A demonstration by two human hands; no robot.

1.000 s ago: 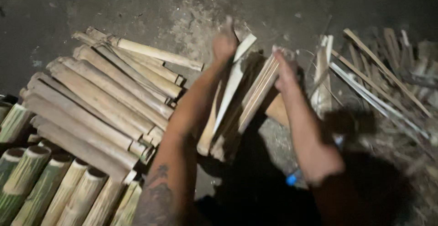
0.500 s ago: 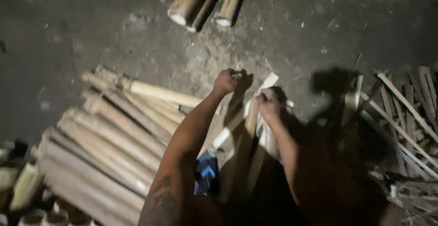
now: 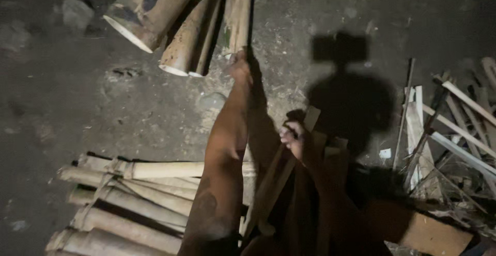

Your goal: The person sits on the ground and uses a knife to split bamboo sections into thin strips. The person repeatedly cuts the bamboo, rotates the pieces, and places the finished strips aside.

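My left hand (image 3: 239, 68) is stretched far forward and rests at the near end of a thick bamboo pole (image 3: 238, 13) lying on the dirt floor. Whether its fingers are closed on the pole is hidden in shadow. My right hand (image 3: 292, 135) stays close to my body, gripping a bundle of flat split bamboo slats (image 3: 311, 117) that stand tilted between my arms. The lower part of the slats (image 3: 268, 194) runs down beside my left forearm.
More thick bamboo sections (image 3: 150, 8) lie at the top beside the pole. A stack of thinner bamboo poles (image 3: 129, 199) lies at the lower left. Loose split strips and scraps (image 3: 454, 132) litter the right side. A stone (image 3: 77, 10) sits at the upper left.
My left hand has let go of the slats and reached forward to the thick pole. The right hand stays on the slats. The view has shifted forward.
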